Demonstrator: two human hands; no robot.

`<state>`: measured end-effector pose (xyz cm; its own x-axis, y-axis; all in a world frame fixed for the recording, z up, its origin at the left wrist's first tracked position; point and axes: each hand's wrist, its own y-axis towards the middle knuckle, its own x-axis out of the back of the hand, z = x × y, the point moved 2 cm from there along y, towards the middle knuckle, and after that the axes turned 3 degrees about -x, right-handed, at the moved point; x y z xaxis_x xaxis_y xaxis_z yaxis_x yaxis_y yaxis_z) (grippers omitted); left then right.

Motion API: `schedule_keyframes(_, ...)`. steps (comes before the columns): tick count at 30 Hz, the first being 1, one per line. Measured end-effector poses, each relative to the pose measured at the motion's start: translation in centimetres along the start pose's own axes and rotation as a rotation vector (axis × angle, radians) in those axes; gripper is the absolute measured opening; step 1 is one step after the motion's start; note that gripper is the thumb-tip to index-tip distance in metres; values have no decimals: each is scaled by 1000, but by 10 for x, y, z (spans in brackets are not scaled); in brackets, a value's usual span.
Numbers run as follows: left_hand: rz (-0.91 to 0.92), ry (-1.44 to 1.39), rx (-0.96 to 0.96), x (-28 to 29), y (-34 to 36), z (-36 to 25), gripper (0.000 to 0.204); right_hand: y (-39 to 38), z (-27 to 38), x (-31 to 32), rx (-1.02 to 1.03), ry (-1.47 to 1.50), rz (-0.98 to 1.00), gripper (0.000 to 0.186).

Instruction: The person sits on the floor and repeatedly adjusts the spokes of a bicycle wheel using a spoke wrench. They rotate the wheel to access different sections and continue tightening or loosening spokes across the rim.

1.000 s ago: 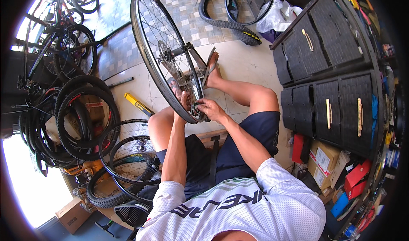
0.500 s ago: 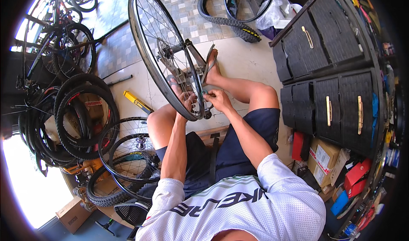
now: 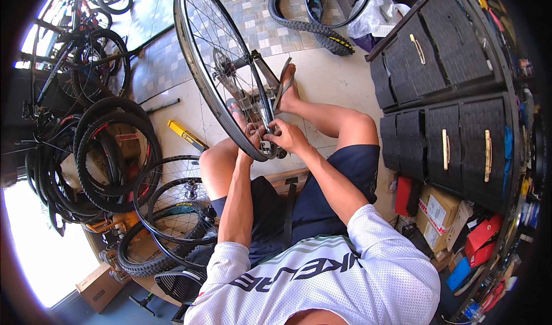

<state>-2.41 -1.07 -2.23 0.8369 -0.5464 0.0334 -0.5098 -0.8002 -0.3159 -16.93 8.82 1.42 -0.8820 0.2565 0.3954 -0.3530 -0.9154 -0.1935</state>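
A spoked bicycle wheel (image 3: 185, 46) with a black rim and no tyre stands upright in a metal truing stand (image 3: 265, 73) between my legs. My left hand (image 3: 253, 134) has its fingers curled in among the spokes at the wheel's near end, gripping there. Just across from it, my right hand (image 3: 287, 136) pinches a small round teal spoke wrench against the near part of the rim. Fingers now hide most of that wrench. The hub, with a disc rotor, sits in the stand's arms.
A yellow box (image 3: 185, 134) lies on the floor left of my knee. Loose wheels (image 3: 172, 201) and hanging tyres (image 3: 80, 152) crowd the left. Beyond my foot rests a knobby tyre (image 3: 310, 27). Black drawers (image 3: 460, 141) line the right, above cardboard boxes (image 3: 435, 216).
My right hand has shifted slightly left and in toward the rim, so the teal wrench that showed at its fingertips is mostly covered. The left hand stays at the spokes.
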Motion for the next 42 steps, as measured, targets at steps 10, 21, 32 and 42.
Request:
schedule_keyframes(10,-90,253,-116,-1,-6,-15,35,0,-13,-9,74,-69,-106,30)
schedule_keyframes(21,-75,131,-85,-6,-1,-10,36,-3,-19,-17,-7,86,-76,30)
schedule_keyframes(32,-57,72,-21,-7,0,-9,34,-1,-19,-19,-59,181,-133,29)
schedule_keyframes(42,-105,56,-89,-2,1,-6,39,-8,-4,-12,72,-20,-69,43)
